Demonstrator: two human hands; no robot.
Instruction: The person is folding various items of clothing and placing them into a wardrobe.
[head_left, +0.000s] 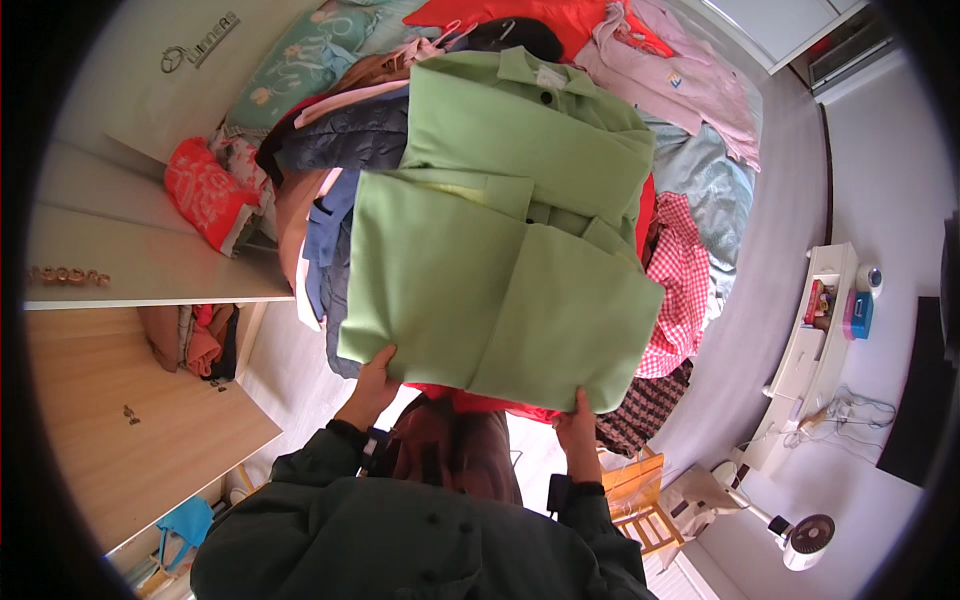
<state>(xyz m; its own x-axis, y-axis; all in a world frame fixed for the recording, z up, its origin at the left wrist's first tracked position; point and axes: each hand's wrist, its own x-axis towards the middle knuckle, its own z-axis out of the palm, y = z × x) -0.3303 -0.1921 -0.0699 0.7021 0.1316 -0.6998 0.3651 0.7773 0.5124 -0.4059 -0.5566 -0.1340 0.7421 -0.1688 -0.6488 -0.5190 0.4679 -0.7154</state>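
A light green coat (435, 277) lies spread over a pile of clothes, its collar at the far end and dark buttons at the front. One sleeve (517, 127) is laid across the coat's upper part. Toward me the lower part forms two broad panels. My left hand (377, 384) pinches the near edge at the left, thumb on top. At the right, my right hand (576, 429) grips the same edge, also with the thumb above. The fingers under the cloth are hidden.
Left of the coat are a dark quilted jacket (345, 136) and a navy garment (330, 217). A red gingham shirt (679, 289) and pink clothing (675, 82) lie to the right. An open wardrobe door (142, 405), wooden chair (637, 487) and white fan (810, 540) stand nearby.
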